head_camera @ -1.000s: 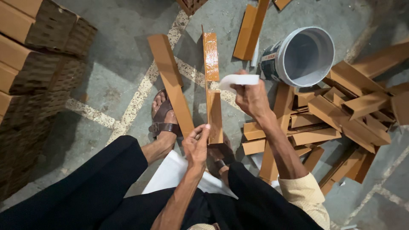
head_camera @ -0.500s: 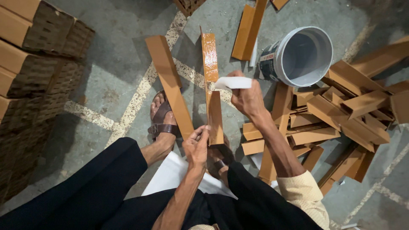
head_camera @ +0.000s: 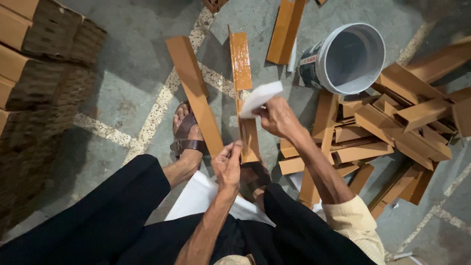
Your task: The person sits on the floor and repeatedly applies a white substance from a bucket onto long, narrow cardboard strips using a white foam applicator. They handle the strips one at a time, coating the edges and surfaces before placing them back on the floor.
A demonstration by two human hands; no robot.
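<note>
I see the glossy brown angled wooden strip (head_camera: 244, 93) running near-to-far; left hand (head_camera: 228, 164) pinches its near end, right hand (head_camera: 277, 117) grips a white cloth (head_camera: 260, 97) covering its middle.

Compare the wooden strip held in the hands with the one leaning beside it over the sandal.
The held strip has a wet, glossy upper part; the leaning strip looks matte all over. The held strip is gripped by the left hand, with the right hand pressing a white pad on it; the leaning strip is untouched. Both are orange-brown.
</note>
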